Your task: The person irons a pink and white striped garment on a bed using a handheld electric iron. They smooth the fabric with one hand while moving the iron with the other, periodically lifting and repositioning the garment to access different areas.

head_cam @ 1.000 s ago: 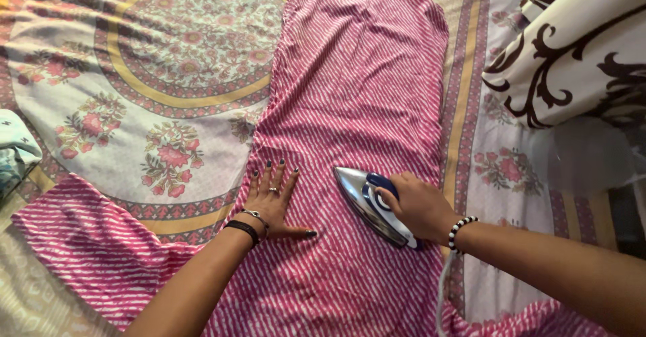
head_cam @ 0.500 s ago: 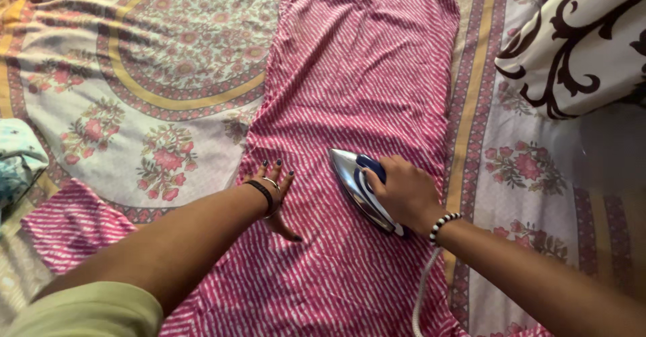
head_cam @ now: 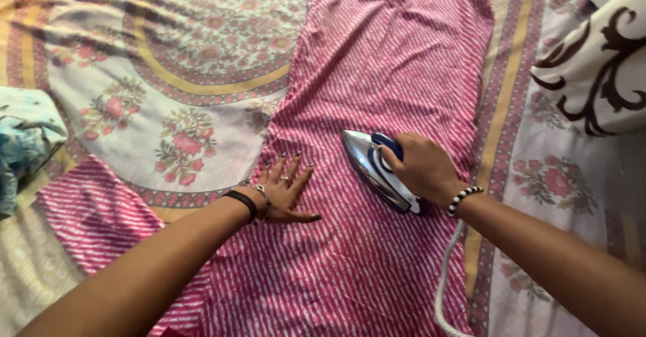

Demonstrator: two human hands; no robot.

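Right hand (head_cam: 420, 169): fingers wrapped round iron (head_cam: 377, 169) handle, soleplate flat on pink striped cloth (head_cam: 397, 61). Left hand (head_cam: 286, 192), left of iron: fingers spread wide, pinning cloth. Advisable: keep cloth taut, cord (head_cam: 445, 270) trailing behind iron.

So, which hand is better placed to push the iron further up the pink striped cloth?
The right hand: it already grips the iron by its blue handle. The left hand lies flat on the pink striped cloth beside it.
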